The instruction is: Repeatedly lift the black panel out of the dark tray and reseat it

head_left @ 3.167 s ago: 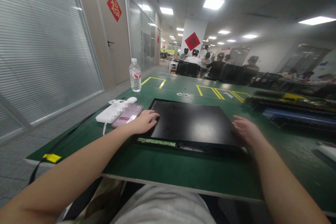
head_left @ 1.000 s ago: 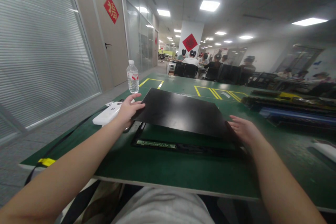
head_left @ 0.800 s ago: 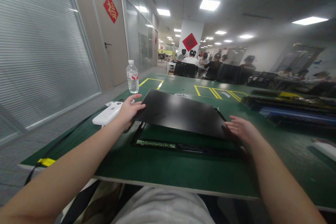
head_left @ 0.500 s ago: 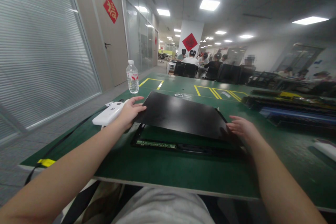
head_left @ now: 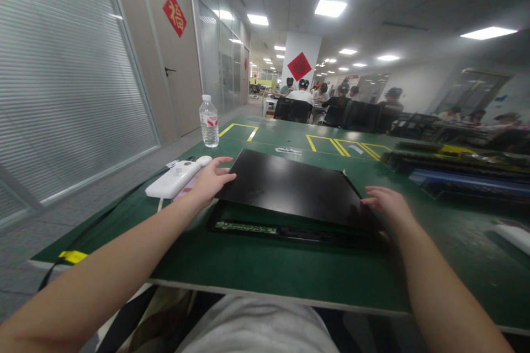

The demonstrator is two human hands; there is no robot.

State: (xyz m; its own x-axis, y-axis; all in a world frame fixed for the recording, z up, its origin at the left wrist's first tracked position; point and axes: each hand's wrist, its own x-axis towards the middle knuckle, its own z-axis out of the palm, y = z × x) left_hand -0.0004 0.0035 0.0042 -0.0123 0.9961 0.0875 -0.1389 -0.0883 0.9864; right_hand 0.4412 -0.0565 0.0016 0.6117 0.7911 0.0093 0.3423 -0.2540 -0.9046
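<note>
The black panel (head_left: 290, 187) sits between both hands — left hand (head_left: 211, 179) and right hand (head_left: 387, 204) hold its side edges, fingers loosely curled.

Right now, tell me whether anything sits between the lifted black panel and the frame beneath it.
Nothing visible does. The black panel is tilted over the frame, left hand and right hand at its side edges. The frame's far part is hidden under the panel.

So the panel (head_left: 290, 187) sits mid-table (head_left: 265, 270), tilted over the frame (head_left: 265, 229) below it. Power bank (head_left: 173, 180) is just left, water bottle (head_left: 209, 121) further back left.
</note>
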